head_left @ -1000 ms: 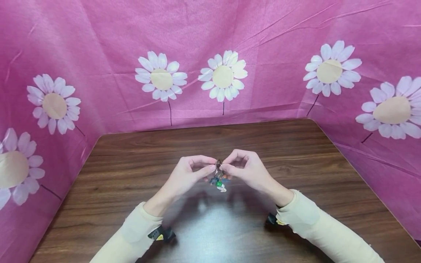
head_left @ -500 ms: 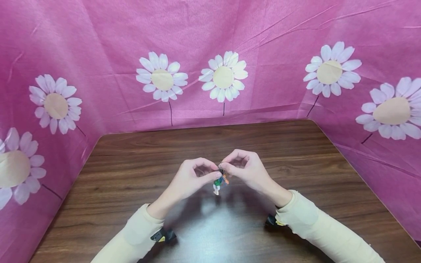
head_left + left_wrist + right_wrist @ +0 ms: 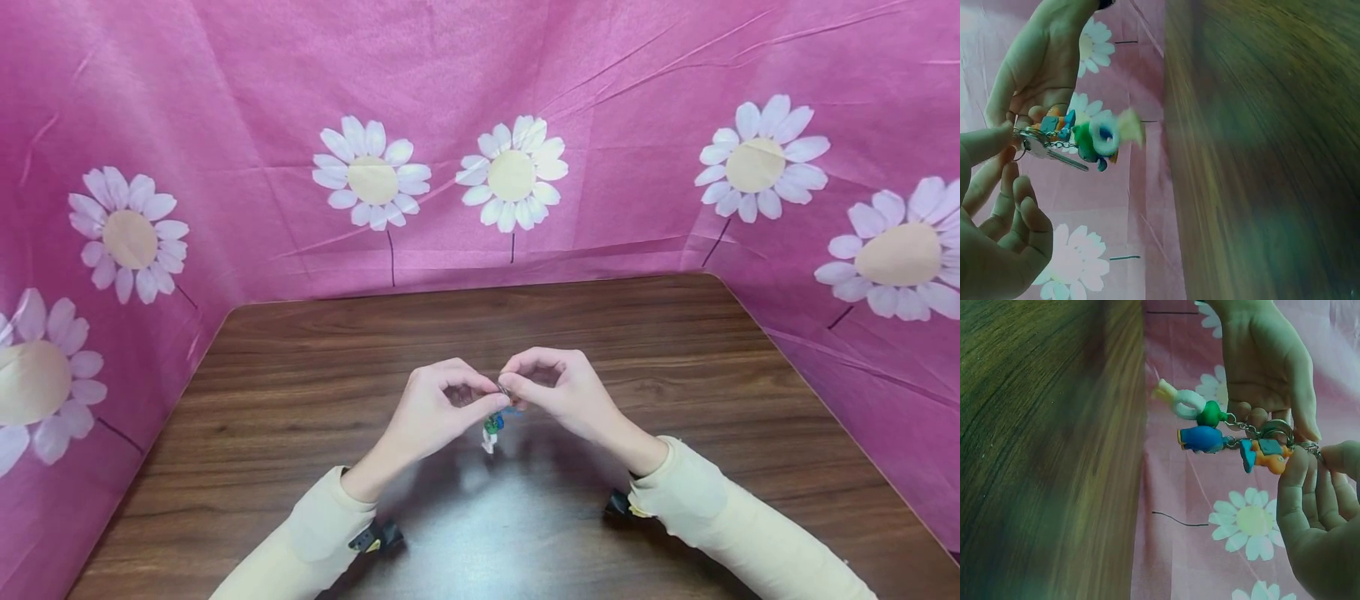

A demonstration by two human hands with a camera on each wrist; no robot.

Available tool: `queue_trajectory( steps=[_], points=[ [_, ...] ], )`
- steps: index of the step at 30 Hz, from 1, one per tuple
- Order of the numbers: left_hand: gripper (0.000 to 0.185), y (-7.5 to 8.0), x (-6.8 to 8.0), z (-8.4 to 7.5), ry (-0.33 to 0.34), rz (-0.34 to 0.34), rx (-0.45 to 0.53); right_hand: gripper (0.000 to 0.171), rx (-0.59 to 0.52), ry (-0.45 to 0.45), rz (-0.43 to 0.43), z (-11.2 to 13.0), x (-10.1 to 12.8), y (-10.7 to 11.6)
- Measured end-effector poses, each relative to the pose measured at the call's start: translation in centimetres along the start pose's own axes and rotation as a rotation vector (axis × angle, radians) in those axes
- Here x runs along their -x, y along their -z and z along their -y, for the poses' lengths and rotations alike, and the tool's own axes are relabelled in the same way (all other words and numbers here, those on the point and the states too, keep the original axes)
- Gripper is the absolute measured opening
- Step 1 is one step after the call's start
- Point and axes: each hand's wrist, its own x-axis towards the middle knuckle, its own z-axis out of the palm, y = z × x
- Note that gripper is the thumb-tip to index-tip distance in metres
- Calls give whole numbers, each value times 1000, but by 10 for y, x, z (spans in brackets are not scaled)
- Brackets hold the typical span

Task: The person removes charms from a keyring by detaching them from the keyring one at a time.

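Between both hands, above the table, hangs a bunch of metal key rings with a silver key and small charms. My left hand pinches the metal rings between thumb and index finger. From the other side my right hand pinches them too, its fingertips almost meeting the left ones. Short chains carry a green-and-white charm, a blue charm and an orange figurine with teal parts. In the head view the fingers hide most of the rings.
A brown wood-grain table lies beneath the hands. Pink cloth printed with white daisies encloses its back and both sides. Black wrist devices sit under the cream sleeves.
My left fingertips have shifted slightly right and toward me. The charms have swung and turned, hanging lower to the left, with the orange one now mostly hidden in the head view.
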Motion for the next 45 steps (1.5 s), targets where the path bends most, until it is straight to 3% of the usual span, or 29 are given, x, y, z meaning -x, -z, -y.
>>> queue_trajectory(
  steps=[10,15,23,27,31,35,41,45],
  points=[
    [10,2,0,-1,16,-18,-29,7,-65,-5,31,-1,0,-1],
    [6,4,0,-1,-8,-15,-32,6,-27,6,40,-2,1,-2],
    [11,6,0,-5,-63,-28,-119,6,-31,14,95,-2,1,-1],
    [15,10,0,-4,-73,35,-16,4,39,22,69,0,2,0],
    [17,13,0,-2,-23,127,76,3,27,20,56,-1,2,0],
    [10,13,-2,-2,15,168,31,4,5,24,65,-1,2,-3],
    [5,13,-3,-5,-3,159,-33,3,42,39,67,1,3,0],
    [6,16,-4,-4,11,220,79,3,37,42,86,2,3,1]
  ],
)
